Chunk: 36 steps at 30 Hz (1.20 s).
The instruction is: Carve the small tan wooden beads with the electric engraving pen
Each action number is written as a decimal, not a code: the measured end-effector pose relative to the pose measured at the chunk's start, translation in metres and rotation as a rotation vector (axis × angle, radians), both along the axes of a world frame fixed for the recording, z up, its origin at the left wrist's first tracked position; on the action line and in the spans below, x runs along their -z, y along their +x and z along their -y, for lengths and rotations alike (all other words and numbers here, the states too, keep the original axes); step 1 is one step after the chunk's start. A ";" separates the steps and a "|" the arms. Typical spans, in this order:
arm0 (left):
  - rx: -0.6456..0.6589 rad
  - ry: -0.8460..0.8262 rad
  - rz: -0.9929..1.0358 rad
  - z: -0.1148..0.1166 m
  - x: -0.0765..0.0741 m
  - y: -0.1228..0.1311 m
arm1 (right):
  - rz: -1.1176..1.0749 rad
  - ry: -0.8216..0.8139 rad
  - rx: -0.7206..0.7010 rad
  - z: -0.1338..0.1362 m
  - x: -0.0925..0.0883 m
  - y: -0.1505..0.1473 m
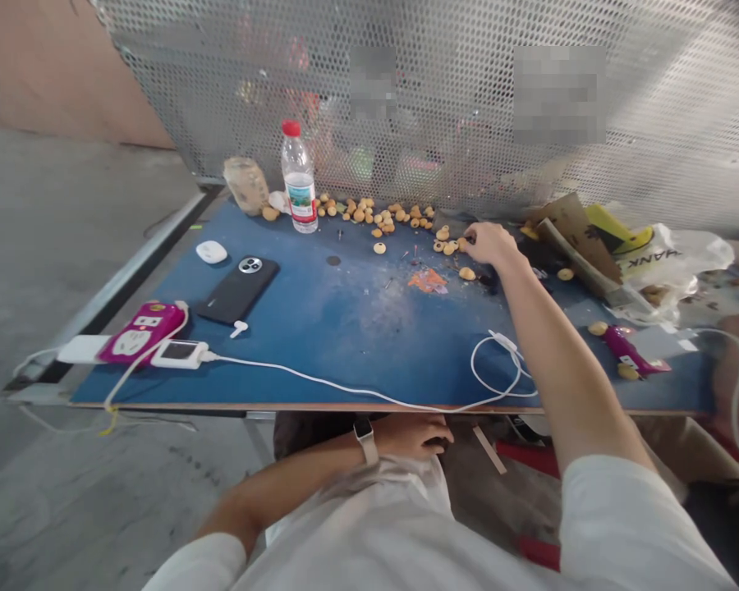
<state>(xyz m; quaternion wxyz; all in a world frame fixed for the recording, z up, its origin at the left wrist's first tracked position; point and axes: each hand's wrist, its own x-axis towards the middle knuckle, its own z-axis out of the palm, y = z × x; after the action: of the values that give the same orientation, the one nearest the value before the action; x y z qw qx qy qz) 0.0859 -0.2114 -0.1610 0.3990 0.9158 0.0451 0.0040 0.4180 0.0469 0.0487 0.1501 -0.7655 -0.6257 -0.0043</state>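
My right hand [489, 244] reaches to the back of the blue table [332, 312], its fingers closed at the right end of a row of small tan round pieces [449, 246]. What is between the fingertips is too small to make out. A single tan piece [466, 273] lies just below that hand, and another [379, 248] sits apart to the left. Below the table's front edge, my left hand [415, 435] rests by my lap, a watch on its wrist. Its fingers are curled loosely, and whether they hold anything is hidden.
A water bottle [300, 185] stands at the back left. Nearby are a phone [239, 289], a white case [211, 252] and a purple pack [144, 332]. A white cable [320, 380] runs along the front. Cardboard [576, 246] and a plastic bag [671, 263] lie right; perforated metal rises behind.
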 end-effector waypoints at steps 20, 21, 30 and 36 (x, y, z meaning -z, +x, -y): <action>0.047 0.068 0.414 -0.027 -0.181 -0.106 | -0.336 0.217 -0.340 0.053 -0.022 -0.053; -0.048 0.118 0.433 -0.042 -0.192 -0.105 | -0.349 0.211 -0.348 0.062 -0.027 -0.065; -0.787 0.304 0.519 -0.231 -0.205 -0.073 | -0.470 0.234 -0.406 0.082 -0.023 -0.143; -0.744 0.454 0.369 -0.234 -0.185 -0.073 | -0.607 0.266 -0.585 0.063 0.019 -0.154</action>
<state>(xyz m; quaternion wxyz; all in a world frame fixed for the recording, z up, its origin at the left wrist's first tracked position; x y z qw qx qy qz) 0.0131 0.0231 0.0243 0.1616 0.8856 0.2963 0.3190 0.2640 -0.0163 0.0298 0.4191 -0.4968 -0.7376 0.1831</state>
